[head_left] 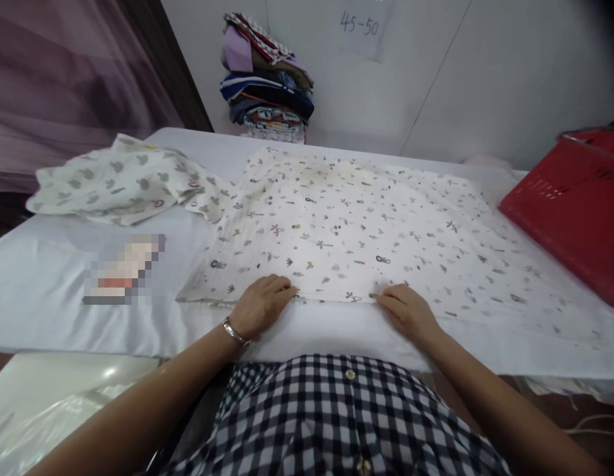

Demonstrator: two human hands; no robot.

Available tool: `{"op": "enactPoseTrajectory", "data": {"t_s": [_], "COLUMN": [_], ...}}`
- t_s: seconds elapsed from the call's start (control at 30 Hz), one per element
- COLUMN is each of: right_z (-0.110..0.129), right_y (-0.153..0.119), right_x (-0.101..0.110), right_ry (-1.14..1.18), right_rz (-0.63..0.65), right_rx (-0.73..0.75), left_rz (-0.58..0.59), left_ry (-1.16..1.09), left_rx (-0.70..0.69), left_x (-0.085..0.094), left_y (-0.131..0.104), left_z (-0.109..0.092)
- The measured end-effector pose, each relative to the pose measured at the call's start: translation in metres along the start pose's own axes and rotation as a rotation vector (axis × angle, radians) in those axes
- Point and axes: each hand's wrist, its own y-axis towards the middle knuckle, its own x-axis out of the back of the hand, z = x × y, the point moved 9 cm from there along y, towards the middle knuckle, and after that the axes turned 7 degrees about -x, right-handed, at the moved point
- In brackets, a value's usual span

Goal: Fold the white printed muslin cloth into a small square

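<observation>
The head view shows the printed cloth (336, 205) spread on the white-covered table (32, 284), its bulk lying beyond both hands, toward the wall, while its near edge runs crosswise in front of the person. The left hand (263, 305) and the right hand (410, 312) each appear pinched on that near edge, thumb and fingers together on the fabric (the very tips are partly hidden), with a short, nearly straight stretch of edge between them.

The cloth's long axis runs left to right, roughly in line with the two grips. They do not sit evenly along it: the left hand is nearer to the left front corner, whereas beyond the right hand a longer sweep of cloth fans out below the red basket (569, 211). Whether basket and cloth touch, I cannot tell. The leaf-patterned cloth (123, 182) lies rumpled at the far left, meeting or slightly overlapping the printed cloth's left side, well apart from either hand.
</observation>
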Motion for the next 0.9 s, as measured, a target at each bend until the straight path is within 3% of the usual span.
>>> {"op": "enactPoseTrajectory", "data": {"t_s": [0.2, 0.33, 0.5, 0.77, 0.9], "right_z": [0.003, -0.006, 0.006, 0.000, 0.004], "right_y": [0.001, 0.002, -0.001, 0.002, -0.001], "right_x": [0.001, -0.005, -0.003, -0.007, 0.002], "right_ry": [-0.012, 0.020, 0.009, -0.080, -0.069], "right_rz": [0.008, 0.080, 0.079, 0.124, 0.083], "right_rx": [0.010, -0.120, 0.026, 0.043, 0.061], "left_rz": [-0.061, -0.015, -0.007, -0.007, -0.014], "left_ry": [-0.036, -0.046, -0.108, -0.084, -0.119], "left_rx": [-0.059, -0.086, -0.076, -0.105, -0.118], "left_x": [0.000, -0.006, -0.005, -0.003, 0.002], "left_y": [-0.004, -0.003, -0.002, 0.006, 0.004], "left_z": [-0.005, -0.006, -0.007, -0.008, -0.010]}}
